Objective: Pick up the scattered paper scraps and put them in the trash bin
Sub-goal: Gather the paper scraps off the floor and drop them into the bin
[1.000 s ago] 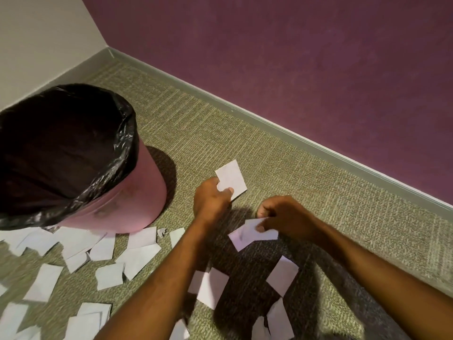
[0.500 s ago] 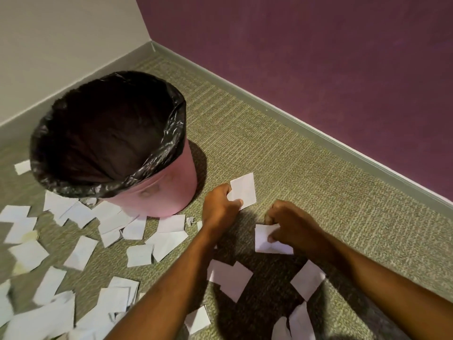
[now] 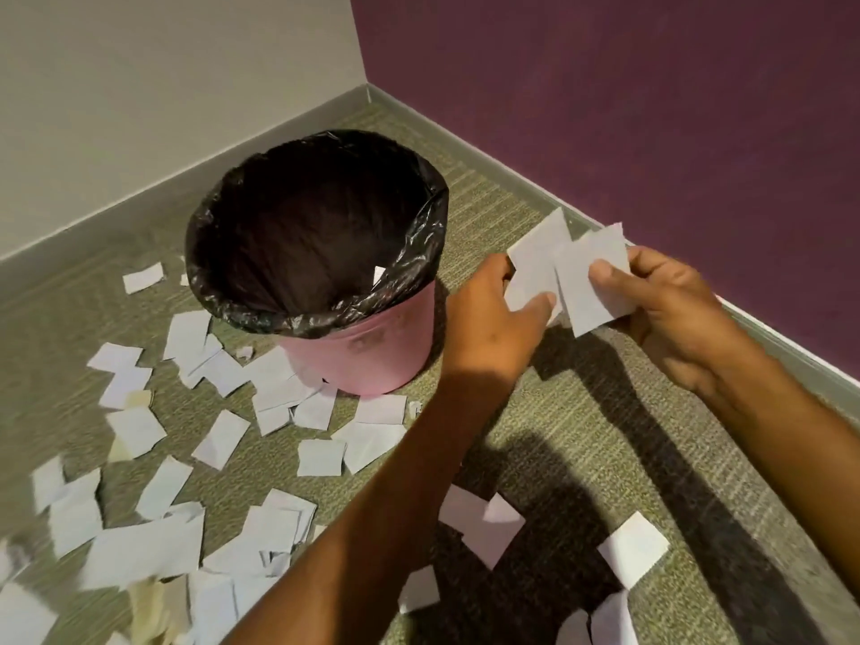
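A pink trash bin [image 3: 367, 356] lined with a black bag [image 3: 419, 253] stands on the carpet near the room's corner. My left hand [image 3: 493, 318] pinches a white paper scrap [image 3: 535, 267] just right of the bin's rim. My right hand [image 3: 670, 309] grips a second scrap [image 3: 593, 290] that overlaps the first, both raised above the floor. Several white scraps [image 3: 321, 456] lie scattered on the carpet left of and in front of the bin. One small scrap [image 3: 379, 274] shows inside the bag.
Green-grey carpet [image 3: 581, 435] covers the floor. A purple wall [image 3: 605, 109] with a baseboard runs along the right, a beige wall [image 3: 163, 86] along the left. More scraps [image 3: 633, 553] lie under my forearms at the lower right.
Both hands lifted off the carpet with a scrap each and came together, up and beside the bin. The view swung left, showing more of the bin and the scattered paper.
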Available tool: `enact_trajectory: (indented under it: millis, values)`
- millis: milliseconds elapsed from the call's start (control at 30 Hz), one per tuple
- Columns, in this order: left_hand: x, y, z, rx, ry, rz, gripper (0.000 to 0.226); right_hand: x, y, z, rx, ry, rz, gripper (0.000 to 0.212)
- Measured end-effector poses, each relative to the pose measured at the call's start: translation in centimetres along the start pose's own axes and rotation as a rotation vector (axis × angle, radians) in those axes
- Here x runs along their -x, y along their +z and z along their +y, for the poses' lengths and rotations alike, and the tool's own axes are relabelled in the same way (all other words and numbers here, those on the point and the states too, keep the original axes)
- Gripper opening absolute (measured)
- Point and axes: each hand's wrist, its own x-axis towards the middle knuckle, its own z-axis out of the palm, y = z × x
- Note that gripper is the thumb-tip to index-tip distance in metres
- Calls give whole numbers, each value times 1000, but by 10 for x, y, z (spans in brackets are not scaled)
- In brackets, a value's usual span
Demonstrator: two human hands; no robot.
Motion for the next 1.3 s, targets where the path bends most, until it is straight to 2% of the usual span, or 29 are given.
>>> enact_trajectory:
  millis: [133,300,433,567,667,800,900,1067,1133,1300]
  values:
    - [2,-39,53,20,170,131,38,1,37,-49,-86,-134,-48,37]
    - [-1,-97,68,-31,294,278,41,-5,97,-87,-80,-170,-107,27]
    - [-14,-135,51,-141,230,334,52,-14,142,-92,-66,-114,-136,24]
    - [-20,-160,37,-204,82,358,44,-21,171,-86,-7,-26,-135,24]
    - [-19,-172,31,-208,-32,359,39,-23,178,-81,-14,34,-168,37]
    - [-14,-178,22,-168,-95,337,47,-20,179,-77,-57,45,-228,50]
    - [-9,-179,20,-152,-92,354,41,-16,179,-75,-43,21,-224,46]
    - [7,-174,32,-113,-31,374,24,-5,166,-71,-54,-50,-218,28]
    - [21,-169,43,-40,6,317,13,2,154,-67,-55,-81,-226,25]
    - [57,-142,38,109,-6,-98,14,11,111,-32,-47,-44,-146,29]
